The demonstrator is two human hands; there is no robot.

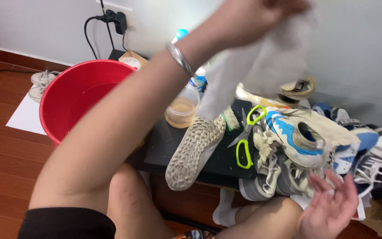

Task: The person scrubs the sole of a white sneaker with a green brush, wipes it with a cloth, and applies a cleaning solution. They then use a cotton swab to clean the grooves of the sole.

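Note:
My left hand [261, 17] is raised at the top of the view, blurred, and shut on a white cloth [266, 62] that hangs down from it. A metal bangle [180, 57] circles that wrist. My right hand [328, 208] is low at the right, palm up with fingers spread, holding nothing, just in front of a blue-and-white sneaker [295, 137]. A beige shoe [195, 150] lies sole-up on a black board [219, 163]. Scissors with lime-green handles [246, 141] lie between the shoe and the sneaker.
A red bucket [76, 93] stands at the left, beside a clear cup of amber liquid [182, 108]. More sneakers [368, 155] pile up at the right. A plugged wall socket [118, 17], white paper [25, 117] and grey shoes [40, 82] sit at the far left.

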